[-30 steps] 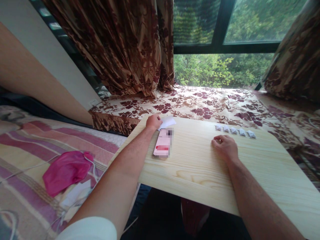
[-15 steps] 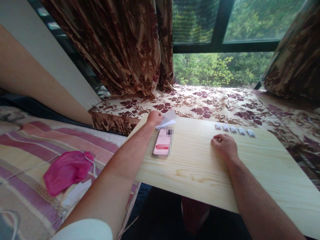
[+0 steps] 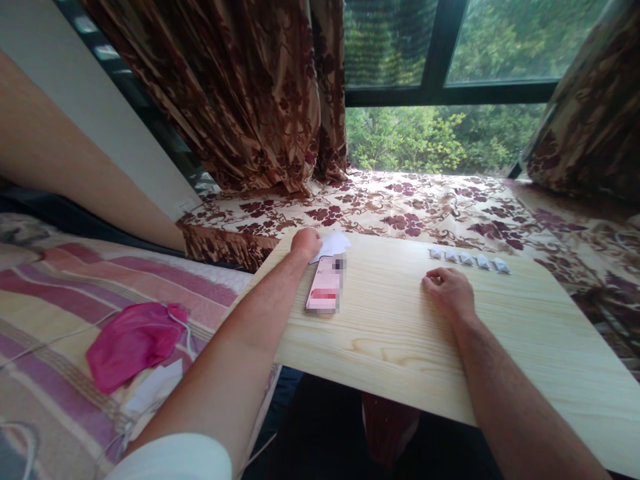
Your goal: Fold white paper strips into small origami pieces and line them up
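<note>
At the far left part of the wooden table, my left hand (image 3: 306,242) is closed at the left edge of some white paper (image 3: 334,245); its fingertips are partly hidden. The paper lies almost flat, just behind a phone (image 3: 325,285) with a pink and red screen. My right hand (image 3: 450,291) rests on the tabletop with its fingers curled in and nothing visible in them. Just beyond it sits a row of several small folded white paper pieces (image 3: 467,259).
The pale wooden table (image 3: 390,333) meets a window ledge (image 3: 410,207) covered in floral cloth. To the left is a bed (image 3: 45,293) with a striped cover, a pink cloth item (image 3: 135,343) and white cables. Patterned curtains (image 3: 260,87) flank the window.
The raised sheet of white paper has come down flatter by my left hand, which has shifted slightly left. My right hand has stayed in place.
</note>
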A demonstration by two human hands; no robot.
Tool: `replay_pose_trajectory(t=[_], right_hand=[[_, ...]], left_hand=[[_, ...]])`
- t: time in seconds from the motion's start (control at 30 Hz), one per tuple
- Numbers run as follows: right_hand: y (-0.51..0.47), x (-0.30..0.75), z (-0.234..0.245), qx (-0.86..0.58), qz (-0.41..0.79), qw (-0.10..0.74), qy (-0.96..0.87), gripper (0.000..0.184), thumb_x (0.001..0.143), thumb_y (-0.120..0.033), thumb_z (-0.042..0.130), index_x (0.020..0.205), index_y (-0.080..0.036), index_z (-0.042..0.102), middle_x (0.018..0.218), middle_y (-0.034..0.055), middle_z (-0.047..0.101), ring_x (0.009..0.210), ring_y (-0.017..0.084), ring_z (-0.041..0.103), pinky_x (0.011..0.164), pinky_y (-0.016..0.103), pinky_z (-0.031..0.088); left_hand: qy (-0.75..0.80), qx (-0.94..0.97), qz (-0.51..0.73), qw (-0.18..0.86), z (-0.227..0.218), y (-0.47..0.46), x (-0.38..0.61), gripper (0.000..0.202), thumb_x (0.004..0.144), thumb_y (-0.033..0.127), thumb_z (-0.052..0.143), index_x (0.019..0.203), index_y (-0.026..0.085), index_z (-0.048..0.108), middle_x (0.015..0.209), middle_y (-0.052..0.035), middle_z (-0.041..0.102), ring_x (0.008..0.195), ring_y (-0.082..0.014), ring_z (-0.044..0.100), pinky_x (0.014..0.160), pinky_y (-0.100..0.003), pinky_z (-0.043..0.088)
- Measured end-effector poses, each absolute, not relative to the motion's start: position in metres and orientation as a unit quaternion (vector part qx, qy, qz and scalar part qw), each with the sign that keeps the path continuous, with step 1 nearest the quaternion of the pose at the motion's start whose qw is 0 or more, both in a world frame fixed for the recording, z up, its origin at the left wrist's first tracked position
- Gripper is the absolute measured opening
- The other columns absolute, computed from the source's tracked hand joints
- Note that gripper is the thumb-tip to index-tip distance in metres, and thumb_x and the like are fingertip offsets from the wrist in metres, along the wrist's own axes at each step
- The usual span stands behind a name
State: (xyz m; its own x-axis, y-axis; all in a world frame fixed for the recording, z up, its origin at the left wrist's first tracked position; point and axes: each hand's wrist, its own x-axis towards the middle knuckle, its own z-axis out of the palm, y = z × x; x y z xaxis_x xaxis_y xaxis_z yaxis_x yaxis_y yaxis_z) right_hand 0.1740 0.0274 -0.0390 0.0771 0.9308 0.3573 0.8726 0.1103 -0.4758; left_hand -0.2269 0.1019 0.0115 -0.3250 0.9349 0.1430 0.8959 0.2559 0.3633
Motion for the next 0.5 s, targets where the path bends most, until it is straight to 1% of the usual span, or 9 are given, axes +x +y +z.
replay_pose_trajectory(t=[0.1, 0.23, 0.4, 0.5], right_hand=[[0.028, 0.174, -0.039, -0.664, 0.045, 0.31, -0.679, 0.026, 0.078, -0.041, 0.061, 0.089, -0.023, 0.077, 0.095, 0.0076, 0.072, 0.088, 0.025, 0.061, 0.081, 0.038, 0.044], [0.029, 0.174, -0.04, -0.665, 0.046, 0.312, -0.677, 0.026, 0.078, -0.04, 0.061, 0.089, -0.023, 0.077, 0.096, 0.0075, 0.072, 0.086, 0.024, 0.061, 0.079, 0.038, 0.044], [0.03, 0.175, -0.041, -0.668, 0.049, 0.312, -0.674, 0.025, 0.076, -0.041, 0.062, 0.088, -0.024, 0.077, 0.094, 0.0071, 0.072, 0.086, 0.024, 0.061, 0.079, 0.037, 0.044], [0.029, 0.174, -0.039, -0.668, 0.048, 0.313, -0.673, 0.025, 0.077, -0.04, 0.062, 0.088, -0.023, 0.077, 0.094, 0.0074, 0.072, 0.088, 0.025, 0.062, 0.08, 0.038, 0.045]], left_hand=[[0.791, 0.571, 0.215, 0.049, 0.009, 0.098, -0.225, 0.012, 0.069, 0.019, 0.072, 0.08, 0.023, 0.075, 0.096, -0.0072, 0.076, 0.094, -0.0233, 0.066, 0.086, -0.03, 0.048], [0.785, 0.56, 0.258, 0.068, 0.012, 0.097, -0.223, 0.005, 0.068, 0.02, 0.073, 0.072, 0.021, 0.071, 0.09, -0.0071, 0.075, 0.092, -0.0232, 0.065, 0.085, -0.03, 0.047], [0.761, 0.533, 0.342, 0.14, 0.024, 0.097, -0.211, 0.004, 0.066, 0.02, 0.074, 0.066, 0.018, 0.07, 0.072, -0.0043, 0.07, 0.076, -0.0189, 0.064, 0.071, -0.027, 0.045], [0.729, 0.517, 0.405, 0.19, 0.03, 0.094, -0.19, 0.007, 0.066, 0.022, 0.074, 0.065, 0.017, 0.07, 0.065, -0.0032, 0.068, 0.066, -0.0167, 0.061, 0.063, -0.026, 0.043]])
